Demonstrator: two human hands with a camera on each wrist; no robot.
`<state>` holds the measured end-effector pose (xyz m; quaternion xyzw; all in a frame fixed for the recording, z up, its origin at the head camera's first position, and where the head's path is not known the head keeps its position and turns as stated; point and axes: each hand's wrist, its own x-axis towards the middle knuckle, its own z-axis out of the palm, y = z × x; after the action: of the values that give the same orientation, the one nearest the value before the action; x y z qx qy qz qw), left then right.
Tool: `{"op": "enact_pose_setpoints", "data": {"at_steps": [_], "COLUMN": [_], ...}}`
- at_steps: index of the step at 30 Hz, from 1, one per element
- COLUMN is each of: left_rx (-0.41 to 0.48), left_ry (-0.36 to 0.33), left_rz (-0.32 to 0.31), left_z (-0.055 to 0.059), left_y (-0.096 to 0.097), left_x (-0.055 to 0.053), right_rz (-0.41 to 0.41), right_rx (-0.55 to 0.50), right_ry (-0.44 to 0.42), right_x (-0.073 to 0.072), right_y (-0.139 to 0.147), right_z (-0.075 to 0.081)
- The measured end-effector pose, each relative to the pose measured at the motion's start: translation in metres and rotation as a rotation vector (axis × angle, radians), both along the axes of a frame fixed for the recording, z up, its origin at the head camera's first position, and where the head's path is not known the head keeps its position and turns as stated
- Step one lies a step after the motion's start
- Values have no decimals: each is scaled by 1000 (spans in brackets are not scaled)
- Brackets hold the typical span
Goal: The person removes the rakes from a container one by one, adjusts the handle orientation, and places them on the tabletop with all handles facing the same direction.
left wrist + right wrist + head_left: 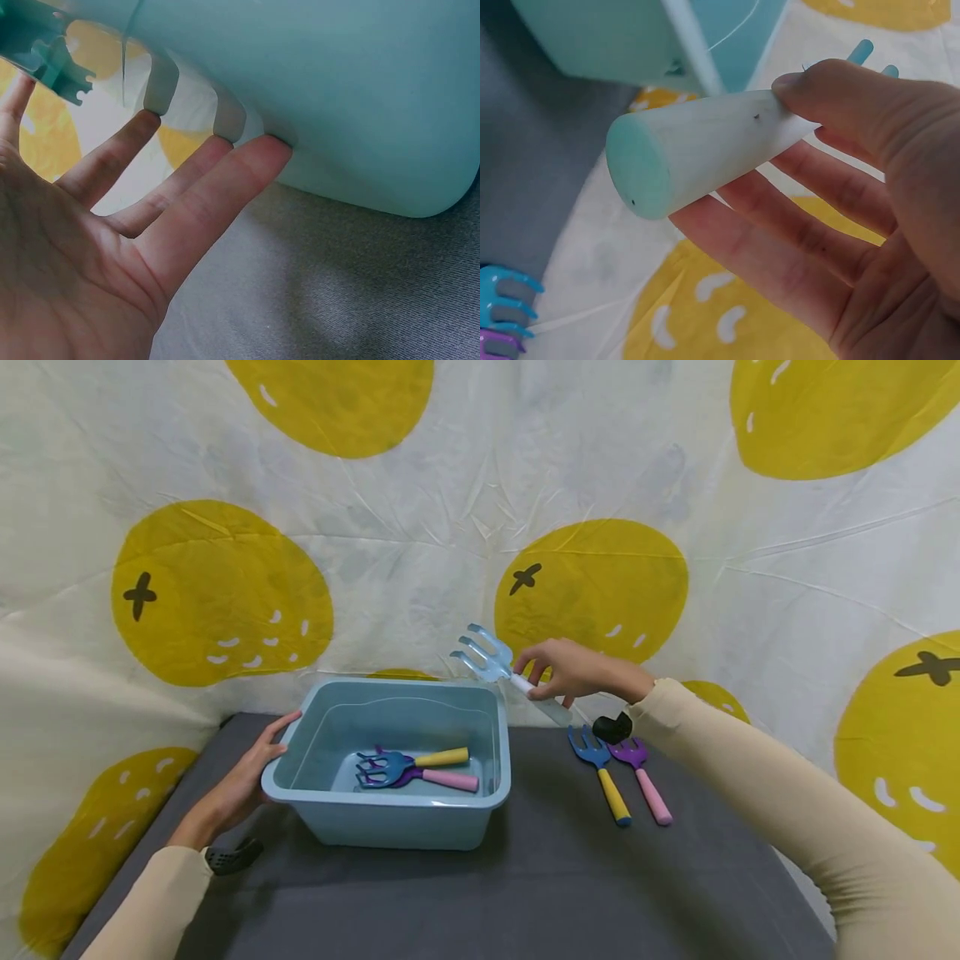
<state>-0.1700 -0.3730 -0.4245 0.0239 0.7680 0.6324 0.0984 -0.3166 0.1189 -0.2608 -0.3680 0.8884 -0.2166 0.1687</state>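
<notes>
Clearly, the largest thing before me is the dark table (525,893), with the pale blue tub (397,822) standing near its far left corner. From my seat, I judge the tub could slide if the left hand (243,772) pushes harder, and the light blue fork (491,662) could slip because its grip looks light, or its tines could catch the tub's rim if carried low.

I see the left hand spread, fingers nearly straight, tips against the tub's outer wall. The right hand (573,667) is half curled, pinching that fork's white handle, tines upward, near the table's far edge. Toward the far right corner, 1 yellow-handled fork (611,793) and 1 pink-handled fork (652,797) lie side by side; inside the tub, 2 similar forks (442,756) overlap.
</notes>
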Motion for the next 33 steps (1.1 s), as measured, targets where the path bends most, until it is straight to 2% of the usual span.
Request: {"op": "enact_pose_setpoints", "data": {"at_steps": [8,12,20,27,33], "left_rx": [-2,-2,-4,3,5], "left_ry": [-8,-1,-8,8,1], "left_rz": [0,-8,-11,-25,-30], "left_z": [1,0,1,2,1], "left_y": [0,-1,-1,-2,-2], "left_x": [-1,0,-1,1,0], "right_rz": [-59,-117,-210,-278,-346], "right_rx": [-23,-64,-169,-270,-297], "right_ry": [-38,-66,-140,-245,-321], "right_x": [1,1,-2,1,5], "right_y": [30,45,72,86,93], "right_z": [-14,-30,-84,-131,-167]}}
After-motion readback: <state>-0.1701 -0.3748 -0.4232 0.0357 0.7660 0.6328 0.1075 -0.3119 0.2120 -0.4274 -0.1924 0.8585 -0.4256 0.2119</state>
